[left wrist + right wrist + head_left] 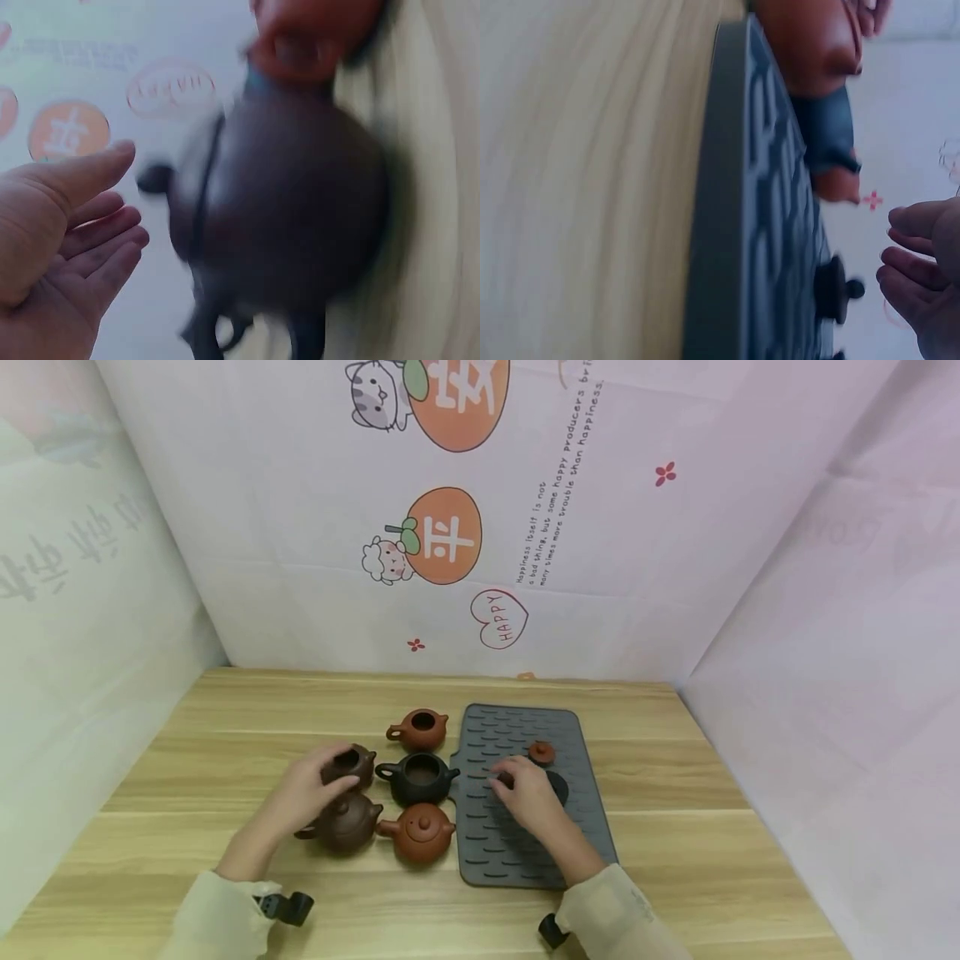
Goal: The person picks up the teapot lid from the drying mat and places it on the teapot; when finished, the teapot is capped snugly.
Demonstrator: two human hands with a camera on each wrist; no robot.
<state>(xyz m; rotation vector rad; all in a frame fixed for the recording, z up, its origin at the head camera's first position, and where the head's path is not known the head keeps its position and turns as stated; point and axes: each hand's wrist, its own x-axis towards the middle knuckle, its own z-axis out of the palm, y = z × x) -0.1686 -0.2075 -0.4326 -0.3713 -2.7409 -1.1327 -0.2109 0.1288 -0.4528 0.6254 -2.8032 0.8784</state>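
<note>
My left hand (311,789) hovers over two dark brown teapots at the left, fingers apart and holding nothing. The nearer, lidded brown teapot (347,827) fills the left wrist view, blurred; the farther brown teapot (358,768) has an uncovered mouth and is partly hidden by the hand. Over the grey ribbed mat (480,852), my right hand (528,797) has loosely bent fingers above a small dark lid (832,289). In the right wrist view these fingers grip nothing. A black lid (558,787) and a reddish-brown lid (542,752) also lie on the mat.
Between the hands stand a lidless reddish-brown teapot (422,737), a lidless black teapot (420,789) and a lidded reddish-brown teapot (422,843), close to the mat's left edge. A printed cloth wall (315,568) rises behind the wooden table (675,860), with cloth at both sides.
</note>
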